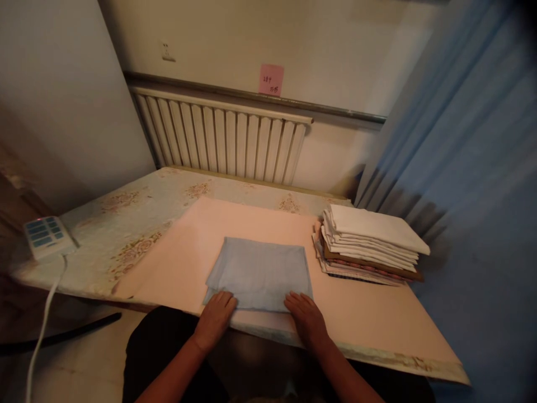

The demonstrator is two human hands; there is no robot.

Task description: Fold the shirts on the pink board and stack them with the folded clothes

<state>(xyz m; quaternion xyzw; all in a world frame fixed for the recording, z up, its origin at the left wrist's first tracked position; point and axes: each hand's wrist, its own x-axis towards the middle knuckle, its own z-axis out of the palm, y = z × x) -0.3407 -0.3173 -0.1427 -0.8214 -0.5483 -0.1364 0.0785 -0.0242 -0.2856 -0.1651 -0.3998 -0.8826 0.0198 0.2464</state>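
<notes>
A folded light blue cloth [262, 274] lies flat in front of me, with a layer showing at its left edge. On its near left corner rests my left hand [215, 320], fingers laid flat and thumb side toward the middle. My right hand [307, 320] lies on the near right corner, its fingers stretched over the cloth. Both hands press down from above, and neither grips the cloth. Beneath it spreads a pink sheet [373, 313].
To the right stands a stack of folded cloths [373, 232], white on top, brown and patterned below. A floral tablecloth [138, 210] covers the table. At the left edge sits a power strip [49, 238] with a white cord. A blue curtain [474, 224] hangs close on the right; a radiator [226, 134] lies behind.
</notes>
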